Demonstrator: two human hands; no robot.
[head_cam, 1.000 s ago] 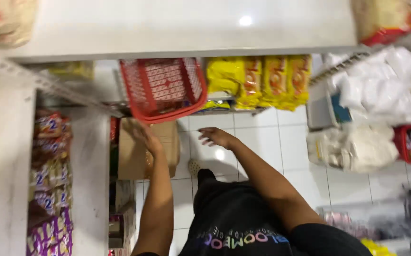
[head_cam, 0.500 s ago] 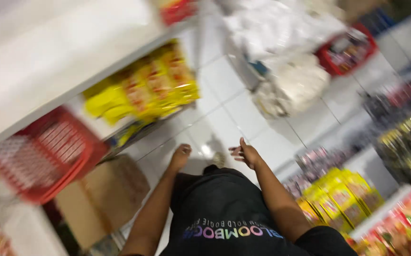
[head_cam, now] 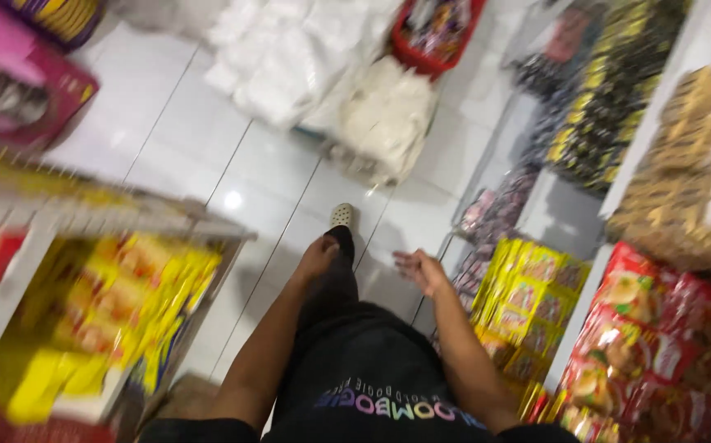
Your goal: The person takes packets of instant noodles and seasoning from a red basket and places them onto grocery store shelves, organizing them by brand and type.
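- The left hand (head_cam: 316, 258) hangs at centre frame over the white tiled floor (head_cam: 175, 156); its grip is loosely curled, holding nothing.
- The right hand (head_cam: 421, 271) sits just right of centre, fingers spread apart, empty, close to the yellow snack packets (head_cam: 532, 299) on the shelf at lower right.
- Red noodle packs (head_cam: 659, 344) fill the lower right corner, touching the yellow ones' shelf section.
- A light-coloured shoe (head_cam: 341, 215) shows just above the left hand.
- White sacks (head_cam: 384, 119) lie at upper centre; a red basket (head_cam: 433, 33) sits just above them.
- More yellow packets (head_cam: 146, 303) blur at lower left.
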